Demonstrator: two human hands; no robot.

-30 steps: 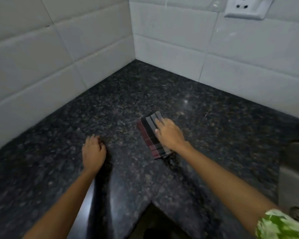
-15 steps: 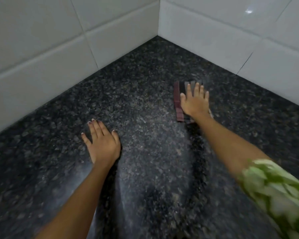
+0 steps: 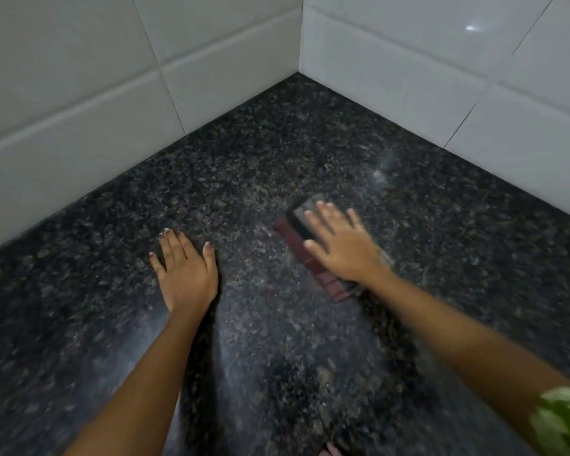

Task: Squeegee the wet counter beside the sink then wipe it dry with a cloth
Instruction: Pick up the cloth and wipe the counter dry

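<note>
A folded cloth (image 3: 305, 255) with dark red and grey stripes lies flat on the black speckled granite counter (image 3: 277, 159). My right hand (image 3: 339, 245) presses down on the cloth with flat, spread fingers, covering most of it; the hand is blurred by motion. My left hand (image 3: 186, 271) rests palm down on the bare counter, to the left of the cloth, fingers apart and holding nothing. No squeegee shows in the view.
White tiled walls (image 3: 79, 93) meet in a corner (image 3: 300, 60) at the back of the counter and close it on the left and right. A green patterned sleeve (image 3: 563, 419) shows at the lower right.
My right hand has slid the cloth nearer and a little leftward, and the cloth has turned slantwise. My left hand stays flat on the counter. The sink has dropped out of view.
</note>
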